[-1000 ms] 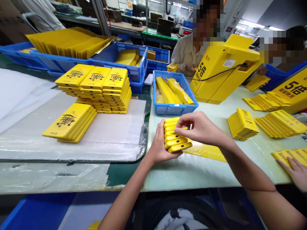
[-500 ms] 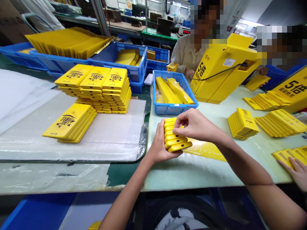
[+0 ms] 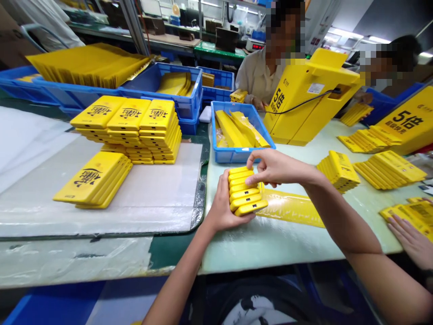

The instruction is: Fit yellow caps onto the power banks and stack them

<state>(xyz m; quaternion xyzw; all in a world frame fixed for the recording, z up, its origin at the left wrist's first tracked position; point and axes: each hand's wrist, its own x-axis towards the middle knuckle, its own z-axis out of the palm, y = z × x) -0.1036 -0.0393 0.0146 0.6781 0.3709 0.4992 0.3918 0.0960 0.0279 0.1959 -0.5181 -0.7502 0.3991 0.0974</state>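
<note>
A fanned stack of about six flat yellow cases (image 3: 248,192) lies in the cupped left hand (image 3: 221,203), low in the middle of the frame; its side is pressed by the bent fingers (image 3: 257,178) of the right hand (image 3: 279,168). The smooth cases could slip and fall if the grip were loosened (the stack looks uneven). Three tall piles of cases (image 3: 128,113) are seen at upper left; one blue crate (image 3: 237,155) is seen just above the hands; two co-workers (image 3: 257,76) are seen at upper right.
</note>
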